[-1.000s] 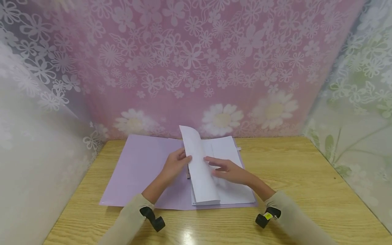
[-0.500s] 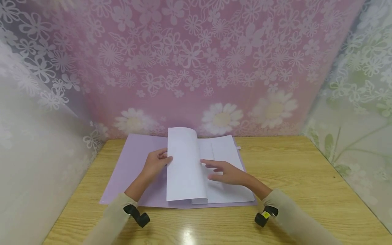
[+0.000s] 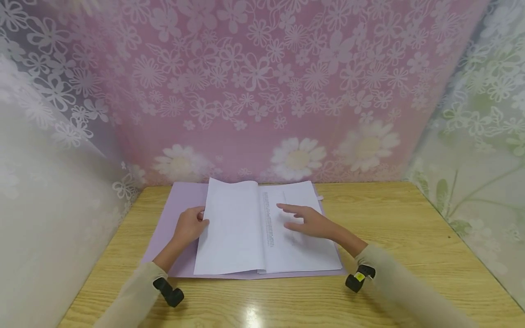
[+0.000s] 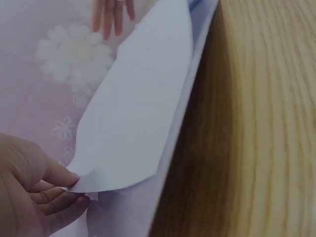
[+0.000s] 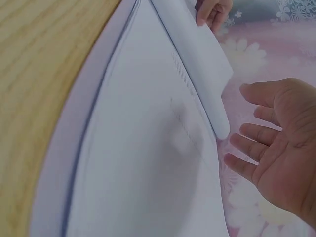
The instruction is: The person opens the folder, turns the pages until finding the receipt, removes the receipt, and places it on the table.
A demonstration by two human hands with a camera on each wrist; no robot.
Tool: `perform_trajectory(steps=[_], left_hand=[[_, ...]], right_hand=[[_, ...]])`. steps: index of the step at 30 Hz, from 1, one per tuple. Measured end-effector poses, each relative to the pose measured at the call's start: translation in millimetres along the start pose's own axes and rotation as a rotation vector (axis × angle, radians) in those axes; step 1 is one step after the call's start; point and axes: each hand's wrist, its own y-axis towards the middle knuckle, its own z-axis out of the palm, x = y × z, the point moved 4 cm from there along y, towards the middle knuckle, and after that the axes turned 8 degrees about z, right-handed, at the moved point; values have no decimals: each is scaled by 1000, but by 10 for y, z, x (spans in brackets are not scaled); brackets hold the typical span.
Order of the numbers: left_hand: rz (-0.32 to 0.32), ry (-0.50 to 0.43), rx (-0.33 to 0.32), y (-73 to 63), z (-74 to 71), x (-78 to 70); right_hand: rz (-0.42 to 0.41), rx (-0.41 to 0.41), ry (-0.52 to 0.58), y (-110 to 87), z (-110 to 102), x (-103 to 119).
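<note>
A light purple folder (image 3: 161, 243) lies spread on the table with a stack of white paper in it. My left hand (image 3: 190, 226) pinches the outer edge of a turned sheet (image 3: 231, 228) between thumb and fingers; in the left wrist view the thumb presses on the sheet's corner (image 4: 89, 180). This sheet leans over the folder's left cover. On the right, the stack's top page (image 3: 316, 255) shows a column of small print along its inner side. Above that page hovers my right hand (image 3: 309, 222), fingers spread and relaxed, holding nothing; the right wrist view shows its shadow on the paper.
The wooden table (image 3: 393, 228) extends around the folder. A pink flowered backdrop (image 3: 254, 91) rises behind the table's far edge, with pale flowered panels on both sides. A small tab (image 3: 320, 198) sticks out from the folder's right edge.
My left hand has moved left, carrying the sheet from near upright over onto the left cover side. The printed column on the right page has come into sight. My right hand stays nearly in place.
</note>
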Motion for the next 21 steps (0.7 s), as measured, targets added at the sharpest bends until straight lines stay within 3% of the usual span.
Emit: perform_trajectory(steps=[9, 16, 21], left_hand=[[173, 145, 51, -53, 104, 91], [295, 233, 25, -145, 150, 145], [327, 210, 135, -151, 184, 175]], right_hand=[[94, -63, -74, 68, -315, -137], [133, -108, -115, 116, -573, -385], [143, -132, -127, 138, -700, -534]])
